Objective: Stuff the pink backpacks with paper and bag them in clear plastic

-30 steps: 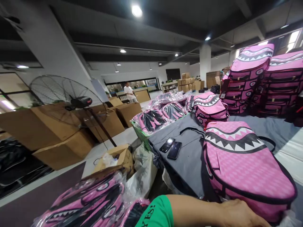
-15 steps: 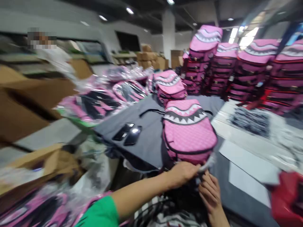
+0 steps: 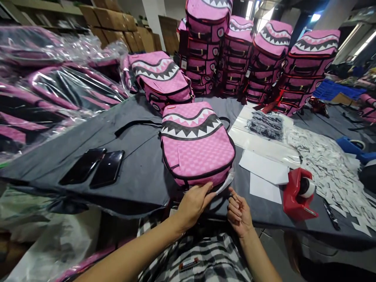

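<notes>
A pink backpack (image 3: 199,152) with a black-and-white shark-tooth print lies front side up near the table's front edge. At its lower right corner a whitish translucent plastic strip (image 3: 226,181) sticks out. My left hand (image 3: 194,203) is closed at the bag's bottom edge, its thumb and finger pinching the end of this strip. Just to the right, my right hand (image 3: 240,213) is closed with fingers curled and the index tip raised. Whatever it pinches is too small to make out. A black strap (image 3: 136,124) extends from the bag's left side.
Two dark phones (image 3: 107,168) lie on the left. Right are white paper sheets (image 3: 264,168), a red tape dispenser (image 3: 299,194), a pen (image 3: 331,215) and scattered white slips (image 3: 329,168). Stacked pink backpacks (image 3: 202,51) stand behind; plastic-wrapped bags (image 3: 73,86) fill the left.
The view has swung right and down, bringing the tape dispenser and white slips into full view. My right hand has come away slightly from my left; the backpack stays on the table.
</notes>
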The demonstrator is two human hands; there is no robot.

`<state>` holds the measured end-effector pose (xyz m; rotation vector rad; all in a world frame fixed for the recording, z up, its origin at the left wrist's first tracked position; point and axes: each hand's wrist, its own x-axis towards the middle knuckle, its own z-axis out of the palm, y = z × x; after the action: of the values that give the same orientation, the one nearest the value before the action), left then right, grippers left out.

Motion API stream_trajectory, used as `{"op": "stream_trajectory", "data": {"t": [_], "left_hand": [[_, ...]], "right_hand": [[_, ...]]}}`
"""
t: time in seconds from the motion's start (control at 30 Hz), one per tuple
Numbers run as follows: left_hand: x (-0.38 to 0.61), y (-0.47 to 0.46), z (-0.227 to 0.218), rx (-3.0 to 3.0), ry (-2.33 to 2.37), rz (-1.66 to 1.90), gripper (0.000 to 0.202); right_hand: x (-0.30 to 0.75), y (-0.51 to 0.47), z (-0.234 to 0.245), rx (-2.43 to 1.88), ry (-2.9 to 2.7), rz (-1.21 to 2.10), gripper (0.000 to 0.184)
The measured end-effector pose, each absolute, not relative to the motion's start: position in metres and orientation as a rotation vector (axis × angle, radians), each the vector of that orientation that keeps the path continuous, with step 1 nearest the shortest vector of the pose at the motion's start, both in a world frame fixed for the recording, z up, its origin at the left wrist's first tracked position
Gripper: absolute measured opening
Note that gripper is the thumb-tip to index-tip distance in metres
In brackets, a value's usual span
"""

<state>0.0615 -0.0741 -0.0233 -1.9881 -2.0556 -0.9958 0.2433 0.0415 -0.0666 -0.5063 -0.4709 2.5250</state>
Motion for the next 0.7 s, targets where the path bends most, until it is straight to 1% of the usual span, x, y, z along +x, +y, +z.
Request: {"op": "stream_trajectory", "data": {"t": [0.07, 0.13, 0.17, 0.27, 0.43, 0.47, 0.57, 0.63, 0.7], "left_hand": [[0.067, -0.061, -0.021, -2.025, -2.279, -0.739, 0.024], [0.071, -0.054, -0.024, -2.064, -2.298, -0.543, 0.026], [0.073, -0.052, -0.028, -2.046, -2.253, -0.512, 0.025], [0.076, -0.05, -0.041, -1.969, -2.096, -0.542, 0.02], [0.074, -0.046, -0.051, -1.917, -2.081, -0.464, 0.019], [0.07, -0.049, -0.05, -1.954, -2.017, -0.492, 0.019], [0.048, -0.068, -0.047, -2.104, -1.699, -0.625, 0.027], [0.027, -0.085, -0.047, -2.088, -1.572, -0.688, 0.025], [0.006, -0.098, -0.051, -1.947, -1.55, -0.764, 0.03]], "right_hand": [[0.239, 0.042, -0.066, -0.517, -0.502, 2.525, 0.037], [0.239, 0.042, -0.068, -0.538, -0.538, 2.499, 0.039], [0.24, 0.042, -0.07, -0.554, -0.555, 2.478, 0.04], [0.244, 0.042, -0.079, -0.615, -0.577, 2.423, 0.044], [0.244, 0.045, -0.075, -0.757, -0.664, 2.352, 0.058], [0.244, 0.047, -0.072, -0.789, -0.71, 2.317, 0.06], [0.243, 0.057, -0.06, -0.882, -0.848, 2.175, 0.067], [0.238, 0.066, -0.053, -0.931, -0.928, 2.1, 0.067], [0.231, 0.076, -0.048, -0.966, -1.003, 2.043, 0.065]]}}
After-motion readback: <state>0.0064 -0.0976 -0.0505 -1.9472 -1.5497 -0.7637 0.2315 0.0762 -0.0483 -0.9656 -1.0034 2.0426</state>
